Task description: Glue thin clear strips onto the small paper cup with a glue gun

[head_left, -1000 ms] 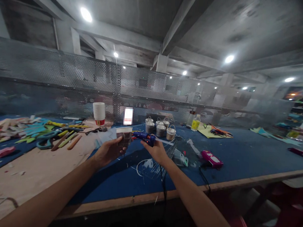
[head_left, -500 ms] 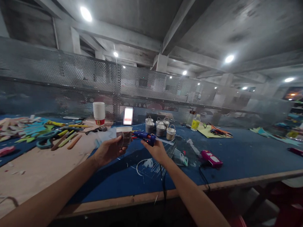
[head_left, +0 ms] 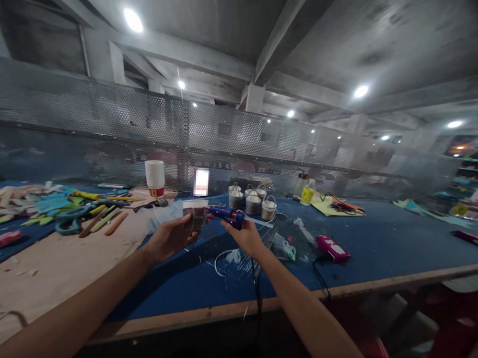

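Observation:
My left hand (head_left: 173, 236) is closed around a paper cup (head_left: 194, 213) with a white rim and a brownish wrapped side. In my right hand (head_left: 248, 237) is a blue hot glue gun (head_left: 227, 214), its nozzle pointing left at the cup's side. Whether the tip touches the cup I cannot tell. A glue stick trails from the gun's rear, and a dark cord hangs below my right hand. Behind the gun stand several small bucket-shaped cups with handles (head_left: 253, 202).
A stack of paper cups (head_left: 155, 177) stands at the back left, near scissors (head_left: 71, 220) and coloured strips. Thin sticks (head_left: 254, 263) lie below my right hand. To the right are a magenta device (head_left: 333, 248), a yellow-labelled bottle (head_left: 307, 193) and coloured sheets (head_left: 336, 204).
The view has shifted very slightly. Both hands keep their hold on the cup and the glue gun, with almost no movement.

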The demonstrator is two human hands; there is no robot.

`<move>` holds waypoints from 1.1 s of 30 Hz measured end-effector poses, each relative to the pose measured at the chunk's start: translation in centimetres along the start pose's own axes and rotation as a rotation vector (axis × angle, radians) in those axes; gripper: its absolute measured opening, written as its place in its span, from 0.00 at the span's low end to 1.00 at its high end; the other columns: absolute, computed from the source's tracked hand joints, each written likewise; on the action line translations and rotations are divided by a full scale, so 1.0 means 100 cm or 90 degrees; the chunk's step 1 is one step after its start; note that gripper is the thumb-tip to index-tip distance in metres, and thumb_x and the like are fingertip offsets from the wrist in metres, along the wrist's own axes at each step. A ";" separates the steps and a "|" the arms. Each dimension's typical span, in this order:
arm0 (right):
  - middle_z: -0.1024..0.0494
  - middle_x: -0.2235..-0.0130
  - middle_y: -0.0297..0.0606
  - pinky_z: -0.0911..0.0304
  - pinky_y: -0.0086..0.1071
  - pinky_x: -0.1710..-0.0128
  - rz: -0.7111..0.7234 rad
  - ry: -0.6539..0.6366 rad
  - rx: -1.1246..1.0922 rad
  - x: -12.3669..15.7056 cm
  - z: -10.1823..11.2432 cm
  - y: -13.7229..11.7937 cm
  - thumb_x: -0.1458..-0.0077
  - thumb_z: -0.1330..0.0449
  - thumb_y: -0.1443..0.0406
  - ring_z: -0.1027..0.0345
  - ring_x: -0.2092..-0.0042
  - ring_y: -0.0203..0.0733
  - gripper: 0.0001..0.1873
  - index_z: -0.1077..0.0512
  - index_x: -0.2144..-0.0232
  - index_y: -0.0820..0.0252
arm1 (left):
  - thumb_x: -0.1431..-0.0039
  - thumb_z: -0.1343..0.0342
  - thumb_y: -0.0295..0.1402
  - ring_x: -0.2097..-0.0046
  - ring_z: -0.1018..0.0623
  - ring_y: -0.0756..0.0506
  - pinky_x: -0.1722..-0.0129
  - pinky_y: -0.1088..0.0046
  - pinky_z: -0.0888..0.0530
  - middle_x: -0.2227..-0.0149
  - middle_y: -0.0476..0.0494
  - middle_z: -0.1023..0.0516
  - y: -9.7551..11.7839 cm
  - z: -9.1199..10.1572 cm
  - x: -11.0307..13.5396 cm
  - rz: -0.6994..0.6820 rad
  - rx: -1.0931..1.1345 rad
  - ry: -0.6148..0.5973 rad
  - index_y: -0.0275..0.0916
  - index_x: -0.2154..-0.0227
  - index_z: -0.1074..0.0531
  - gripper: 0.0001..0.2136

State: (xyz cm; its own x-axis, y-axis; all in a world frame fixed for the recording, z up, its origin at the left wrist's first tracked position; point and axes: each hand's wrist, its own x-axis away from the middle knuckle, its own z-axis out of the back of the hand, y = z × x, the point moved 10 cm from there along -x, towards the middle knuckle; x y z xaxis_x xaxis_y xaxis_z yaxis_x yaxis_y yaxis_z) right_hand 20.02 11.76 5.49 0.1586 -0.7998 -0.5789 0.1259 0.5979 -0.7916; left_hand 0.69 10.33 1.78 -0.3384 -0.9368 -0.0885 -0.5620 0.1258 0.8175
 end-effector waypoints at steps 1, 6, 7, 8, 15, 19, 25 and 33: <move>0.19 0.62 0.36 0.30 0.37 0.54 0.002 -0.001 0.010 0.000 0.000 0.001 0.45 0.32 0.46 0.27 0.58 0.46 0.23 0.24 0.59 0.58 | 0.34 0.39 0.30 0.71 0.22 0.47 0.71 0.73 0.23 0.55 0.31 0.15 0.001 -0.001 0.000 -0.003 0.001 0.001 0.31 0.47 0.21 0.15; 0.20 0.63 0.36 0.30 0.37 0.55 -0.002 -0.002 0.002 0.000 0.002 0.001 0.46 0.32 0.47 0.27 0.59 0.46 0.21 0.24 0.61 0.57 | 0.34 0.39 0.29 0.70 0.22 0.46 0.70 0.71 0.23 0.56 0.32 0.14 0.002 -0.001 0.003 0.003 0.014 0.025 0.33 0.47 0.21 0.14; 0.19 0.63 0.36 0.30 0.37 0.55 -0.002 -0.002 -0.004 0.000 0.002 0.000 0.46 0.32 0.48 0.27 0.59 0.46 0.21 0.24 0.61 0.57 | 0.34 0.40 0.29 0.69 0.22 0.46 0.70 0.71 0.24 0.56 0.32 0.14 0.003 -0.001 0.003 0.001 0.016 0.025 0.32 0.47 0.21 0.14; 0.19 0.63 0.36 0.30 0.37 0.56 -0.002 -0.003 -0.007 0.000 0.002 -0.001 0.46 0.32 0.48 0.27 0.60 0.46 0.21 0.23 0.61 0.57 | 0.34 0.40 0.29 0.69 0.22 0.46 0.70 0.72 0.24 0.56 0.32 0.14 0.003 -0.001 0.003 0.000 0.016 0.023 0.32 0.47 0.22 0.15; 0.18 0.63 0.37 0.29 0.38 0.55 -0.007 0.009 0.014 -0.001 0.003 0.004 0.46 0.32 0.48 0.27 0.60 0.47 0.21 0.22 0.62 0.57 | 0.38 0.39 0.28 0.68 0.20 0.45 0.70 0.71 0.23 0.57 0.30 0.14 0.004 -0.001 0.003 -0.009 0.024 0.018 0.31 0.47 0.22 0.17; 0.18 0.62 0.37 0.29 0.38 0.55 -0.010 0.012 -0.009 -0.001 0.002 0.001 0.47 0.31 0.48 0.25 0.58 0.47 0.21 0.23 0.60 0.57 | 0.39 0.37 0.29 0.70 0.21 0.45 0.72 0.72 0.24 0.58 0.31 0.13 0.006 -0.003 0.003 -0.018 0.022 0.010 0.31 0.47 0.22 0.17; 0.18 0.61 0.37 0.29 0.37 0.54 -0.011 -0.002 -0.008 0.000 0.000 0.000 0.46 0.32 0.48 0.26 0.58 0.46 0.21 0.23 0.59 0.58 | 0.39 0.38 0.29 0.72 0.21 0.47 0.73 0.72 0.24 0.56 0.30 0.14 0.005 -0.002 0.002 -0.015 0.003 0.024 0.32 0.48 0.21 0.17; 0.23 0.73 0.33 0.31 0.37 0.63 -0.024 0.032 0.132 -0.002 0.012 0.016 0.40 0.36 0.43 0.26 0.68 0.47 0.22 0.21 0.61 0.54 | 0.39 0.37 0.29 0.73 0.22 0.47 0.73 0.73 0.24 0.58 0.31 0.13 0.006 0.003 0.000 -0.031 0.013 0.041 0.31 0.47 0.22 0.18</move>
State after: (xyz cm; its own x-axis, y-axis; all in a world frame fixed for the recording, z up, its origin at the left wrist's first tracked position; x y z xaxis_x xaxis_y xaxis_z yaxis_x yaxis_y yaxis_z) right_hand 21.35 12.93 4.60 0.1017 -0.8204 -0.5627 0.3304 0.5614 -0.7587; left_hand 0.17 10.53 2.14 -0.2616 -0.9609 -0.0905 -0.5922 0.0857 0.8013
